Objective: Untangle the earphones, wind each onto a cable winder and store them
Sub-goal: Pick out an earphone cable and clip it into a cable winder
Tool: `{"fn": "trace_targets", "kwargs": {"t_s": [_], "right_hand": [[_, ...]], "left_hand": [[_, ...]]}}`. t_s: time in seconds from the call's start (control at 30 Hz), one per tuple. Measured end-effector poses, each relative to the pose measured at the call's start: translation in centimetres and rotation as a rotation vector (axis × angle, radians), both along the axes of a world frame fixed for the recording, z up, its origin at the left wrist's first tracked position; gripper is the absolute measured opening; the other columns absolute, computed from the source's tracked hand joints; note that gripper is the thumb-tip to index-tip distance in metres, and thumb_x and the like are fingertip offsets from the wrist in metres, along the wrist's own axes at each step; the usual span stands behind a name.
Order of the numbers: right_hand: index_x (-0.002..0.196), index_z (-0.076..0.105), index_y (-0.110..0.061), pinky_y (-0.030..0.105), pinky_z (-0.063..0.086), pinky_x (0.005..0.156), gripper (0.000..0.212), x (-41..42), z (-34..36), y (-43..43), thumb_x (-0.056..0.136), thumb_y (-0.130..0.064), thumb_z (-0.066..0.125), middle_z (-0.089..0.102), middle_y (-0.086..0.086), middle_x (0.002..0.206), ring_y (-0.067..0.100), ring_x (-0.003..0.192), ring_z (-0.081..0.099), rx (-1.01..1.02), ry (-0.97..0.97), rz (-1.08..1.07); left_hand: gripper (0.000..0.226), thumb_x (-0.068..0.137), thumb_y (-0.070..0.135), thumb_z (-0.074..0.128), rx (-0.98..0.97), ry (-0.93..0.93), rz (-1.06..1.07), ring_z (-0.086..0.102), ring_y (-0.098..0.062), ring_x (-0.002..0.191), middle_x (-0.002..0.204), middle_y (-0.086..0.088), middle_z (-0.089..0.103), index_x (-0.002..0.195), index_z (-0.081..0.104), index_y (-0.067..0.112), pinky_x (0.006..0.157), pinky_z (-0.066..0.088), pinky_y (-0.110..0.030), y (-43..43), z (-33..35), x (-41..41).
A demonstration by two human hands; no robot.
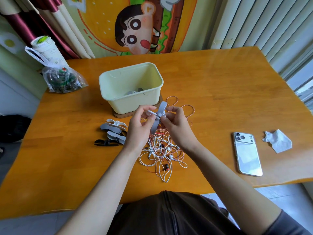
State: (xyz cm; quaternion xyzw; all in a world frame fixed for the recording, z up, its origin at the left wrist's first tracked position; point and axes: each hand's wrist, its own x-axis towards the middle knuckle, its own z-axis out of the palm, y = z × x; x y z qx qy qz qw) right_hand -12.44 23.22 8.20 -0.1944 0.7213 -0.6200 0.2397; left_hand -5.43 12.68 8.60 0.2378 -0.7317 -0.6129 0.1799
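A cream bin (108, 82) and spare winders (113, 131) are set beside the tangled earphones (160, 150). Above these, a grey winder (158, 116) is gripped by the right hand (176, 126), and a white earbud (150, 112) is pinched against it by the left hand (138, 129).

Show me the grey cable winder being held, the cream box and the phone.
grey cable winder (162, 107): head view, on its upper blade.
cream box (135, 106): head view, on its front wall.
phone (247, 155): head view, on the middle of its back.

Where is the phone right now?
Head view: the phone lies face down at right, between the earphone tangle and a crumpled tissue.
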Motion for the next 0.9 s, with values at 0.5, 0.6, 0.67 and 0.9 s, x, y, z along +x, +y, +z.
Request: {"fn": "trace_targets", "kwargs": {"t_s": [0.5,0.6,0.67,0.9], "right_hand": [[0.128,0.052,-0.007,0.033,0.052,0.087,0.037,-1.1,-0.5,-1.0,0.098,-0.028,0.047,0.065,0.006,0.110,0.017,0.099,0.063,0.215,0.074,0.074],[0.130,0.051,-0.007,0.039,0.052,0.091,0.044,-1.4,-0.7,-1.6,0.095,-0.034,0.050,0.058,0.006,0.122,0.021,0.105,0.061,0.251,0.092,0.083],[0.132,0.050,-0.008,0.041,0.053,0.090,0.054,-1.7,-0.8,-2.1,0.091,-0.042,0.055,0.058,0.006,0.124,0.020,0.104,0.062,0.274,0.090,0.118],[0.125,0.052,-0.007,0.030,0.056,0.083,0.047,-4.5,-0.9,-4.4,0.087,-0.032,0.064,0.065,0.004,0.107,0.016,0.095,0.065,0.248,0.066,0.103]], "left_hand": [[0.017,0.084,0.014,0.070,-0.151,-0.103,0.006,0.060,-0.007,0.091,0.088,0.012,0.061,0.088,0.055,0.022,0.074,0.048,-0.017,-1.6,-1.7,-0.1],[0.015,0.085,0.017,0.069,-0.276,-0.076,0.001,0.058,-0.007,0.086,0.087,0.009,0.059,0.091,0.055,0.017,0.067,0.045,-0.008,-2.1,-1.8,-0.2],[0.016,0.086,0.016,0.068,-0.359,-0.078,-0.006,0.057,-0.007,0.086,0.090,0.006,0.059,0.093,0.054,0.018,0.067,0.045,-0.007,-2.6,-1.7,-0.4],[0.017,0.088,0.014,0.066,-0.598,-0.125,-0.017,0.060,-0.013,0.100,0.106,-0.001,0.067,0.103,0.059,0.014,0.077,0.046,-0.016,-5.5,-1.5,-1.9]]}}
